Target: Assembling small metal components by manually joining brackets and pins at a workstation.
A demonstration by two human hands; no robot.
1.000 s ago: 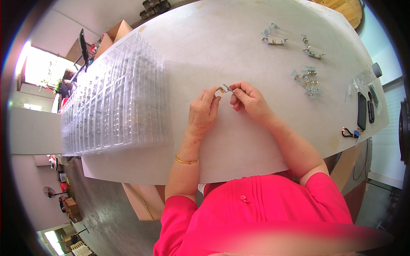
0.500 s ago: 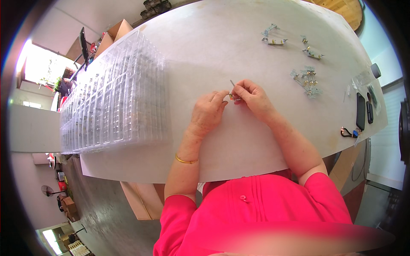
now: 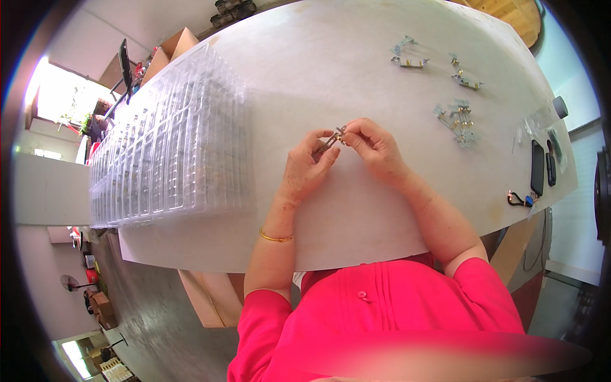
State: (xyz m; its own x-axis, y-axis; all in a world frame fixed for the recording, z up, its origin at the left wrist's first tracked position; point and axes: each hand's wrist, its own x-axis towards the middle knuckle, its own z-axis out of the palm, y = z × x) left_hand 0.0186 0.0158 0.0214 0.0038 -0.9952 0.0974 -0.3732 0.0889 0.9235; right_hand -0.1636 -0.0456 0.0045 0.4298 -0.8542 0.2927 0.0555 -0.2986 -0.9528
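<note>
Between my hands, above the middle of the table, is a small metal part (image 3: 331, 141) with a silvery, slim body and a brass-coloured bit. My left hand (image 3: 307, 163) grips its lower left end between thumb and fingers. At the other end, my right hand (image 3: 375, 149) pinches it with thumb and forefinger. Fingers hide some of its shape. Similar metal parts with brass-coloured pieces lie farther right: a group of several (image 3: 459, 122), one piece (image 3: 468, 81) beyond it, and another (image 3: 409, 62) at the far side.
A tall stack of clear plastic trays (image 3: 168, 140) stands on the table's left. Near the right edge lie a black case (image 3: 537, 167), a second dark slim object (image 3: 551, 162), pliers (image 3: 520, 199) and clear plastic bags (image 3: 540, 119). An open cardboard box (image 3: 172, 51) is behind the trays.
The metal part has been turned and now extends into my left hand, showing more of its length. My left fingers have spread around it; my right hand has shifted slightly.
</note>
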